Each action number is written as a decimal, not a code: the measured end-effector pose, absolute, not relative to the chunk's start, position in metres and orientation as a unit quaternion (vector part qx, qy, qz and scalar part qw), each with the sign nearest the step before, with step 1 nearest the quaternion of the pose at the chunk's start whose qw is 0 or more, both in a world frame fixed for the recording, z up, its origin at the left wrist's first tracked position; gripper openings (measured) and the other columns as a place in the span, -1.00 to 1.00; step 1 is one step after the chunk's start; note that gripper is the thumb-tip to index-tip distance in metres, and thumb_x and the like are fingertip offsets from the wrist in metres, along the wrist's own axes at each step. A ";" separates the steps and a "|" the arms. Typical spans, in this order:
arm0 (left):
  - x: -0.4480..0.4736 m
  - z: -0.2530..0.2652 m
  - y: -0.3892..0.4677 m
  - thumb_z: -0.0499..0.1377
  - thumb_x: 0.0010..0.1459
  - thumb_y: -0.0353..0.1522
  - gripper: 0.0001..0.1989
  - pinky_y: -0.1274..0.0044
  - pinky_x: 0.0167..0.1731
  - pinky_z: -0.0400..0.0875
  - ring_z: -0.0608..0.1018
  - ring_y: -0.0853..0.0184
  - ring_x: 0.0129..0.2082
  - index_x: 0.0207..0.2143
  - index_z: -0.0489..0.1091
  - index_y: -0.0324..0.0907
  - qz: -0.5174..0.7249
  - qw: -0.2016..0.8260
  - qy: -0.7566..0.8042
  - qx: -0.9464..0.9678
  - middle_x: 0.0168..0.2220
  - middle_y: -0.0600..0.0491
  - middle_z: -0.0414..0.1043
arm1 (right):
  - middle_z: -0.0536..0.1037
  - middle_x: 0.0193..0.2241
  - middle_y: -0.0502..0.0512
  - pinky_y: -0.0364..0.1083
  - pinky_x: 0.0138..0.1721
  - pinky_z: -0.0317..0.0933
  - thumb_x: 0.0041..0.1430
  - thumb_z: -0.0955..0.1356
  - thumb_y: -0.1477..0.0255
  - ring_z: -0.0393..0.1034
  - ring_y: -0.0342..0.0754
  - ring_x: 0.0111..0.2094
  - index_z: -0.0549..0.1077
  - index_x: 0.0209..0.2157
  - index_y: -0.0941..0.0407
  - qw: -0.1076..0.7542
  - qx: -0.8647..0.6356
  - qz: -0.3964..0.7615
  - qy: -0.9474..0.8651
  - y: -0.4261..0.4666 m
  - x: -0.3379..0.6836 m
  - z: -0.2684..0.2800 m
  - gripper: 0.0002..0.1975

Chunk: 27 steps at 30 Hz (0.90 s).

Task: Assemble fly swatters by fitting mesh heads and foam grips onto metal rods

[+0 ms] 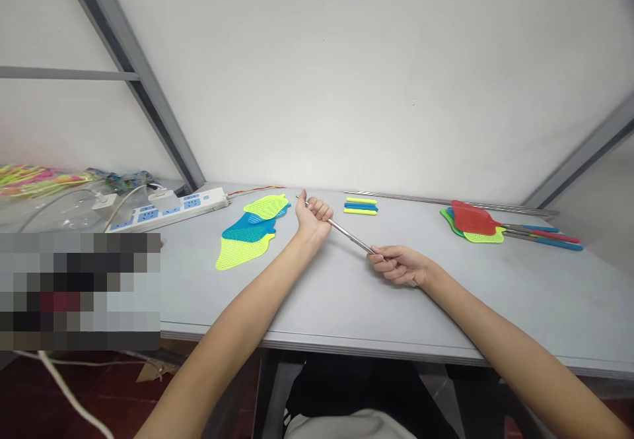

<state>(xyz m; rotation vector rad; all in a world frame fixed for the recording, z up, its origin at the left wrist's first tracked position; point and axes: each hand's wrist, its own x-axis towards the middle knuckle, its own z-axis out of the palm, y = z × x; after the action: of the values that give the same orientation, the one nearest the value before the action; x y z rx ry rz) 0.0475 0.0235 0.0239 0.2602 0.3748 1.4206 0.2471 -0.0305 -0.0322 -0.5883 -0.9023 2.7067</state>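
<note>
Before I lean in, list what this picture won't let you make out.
All in the head view:
Metal rod: the stretches within the left hand and right hand, hidden by those hands.
Yellow-green swatter head: partly covered by the red swatter head.
Left foreground: whatever lies behind the pixelated patch.
Colourful bundle: cut off by the left edge.

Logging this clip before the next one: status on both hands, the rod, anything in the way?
Left hand and right hand closed on metal rod. Rod slanting between them, nothing blocking it. Loose swatter heads lie left of the left hand.
</note>
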 end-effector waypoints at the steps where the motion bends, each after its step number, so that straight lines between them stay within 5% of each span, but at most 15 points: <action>1: 0.048 0.023 0.024 -0.11 0.10 -0.22 -0.54 0.64 -0.83 -0.20 -0.10 0.56 -0.86 -0.77 -0.17 -0.18 0.647 0.733 0.174 0.117 -0.84 0.25 -0.26 | -0.04 -0.72 -0.18 -0.35 -0.94 -0.32 0.13 0.13 0.32 -0.33 -0.32 -0.81 0.03 -0.50 0.13 0.114 -0.201 0.923 -0.307 -0.030 0.248 -0.033 -0.79; 6: 0.050 0.021 0.024 -0.08 0.11 -0.25 -0.57 0.65 -0.83 -0.19 -0.11 0.58 -0.84 -0.76 -0.07 -0.19 0.652 0.726 0.186 0.112 -0.82 0.28 -0.24 | -0.02 -0.71 -0.18 -0.36 -0.94 -0.25 0.14 0.13 0.34 -0.33 -0.33 -0.81 0.05 -0.47 0.13 0.123 -0.203 0.921 -0.309 -0.030 0.251 -0.034 -0.82; 12: 0.052 0.018 0.025 -0.05 0.12 -0.26 -0.71 0.71 -0.81 -0.02 0.04 0.63 -0.79 -0.55 0.20 -0.28 0.652 0.723 0.200 0.111 -0.71 0.26 0.03 | -0.03 -0.71 -0.19 -0.37 -0.95 -0.24 0.15 0.13 0.34 -0.38 -0.34 -0.81 0.05 -0.47 0.13 0.127 -0.195 0.921 -0.312 -0.030 0.253 -0.036 -0.82; 27: 0.056 0.019 0.021 -0.05 0.11 -0.24 -0.64 0.69 -0.82 -0.13 -0.08 0.62 -0.81 -0.66 0.09 -0.24 0.657 0.714 0.206 0.123 -0.76 0.30 -0.15 | -0.04 -0.71 -0.20 -0.37 -0.94 -0.26 0.16 0.11 0.35 -0.44 -0.35 -0.80 0.05 -0.47 0.13 0.132 -0.189 0.917 -0.324 -0.031 0.255 -0.034 -0.82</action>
<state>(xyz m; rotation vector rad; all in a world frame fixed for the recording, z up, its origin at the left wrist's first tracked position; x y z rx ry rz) 0.0559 0.0212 0.0190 0.2734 0.4573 1.4565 0.2549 -0.0315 -0.0344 -0.5486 -0.9412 2.6629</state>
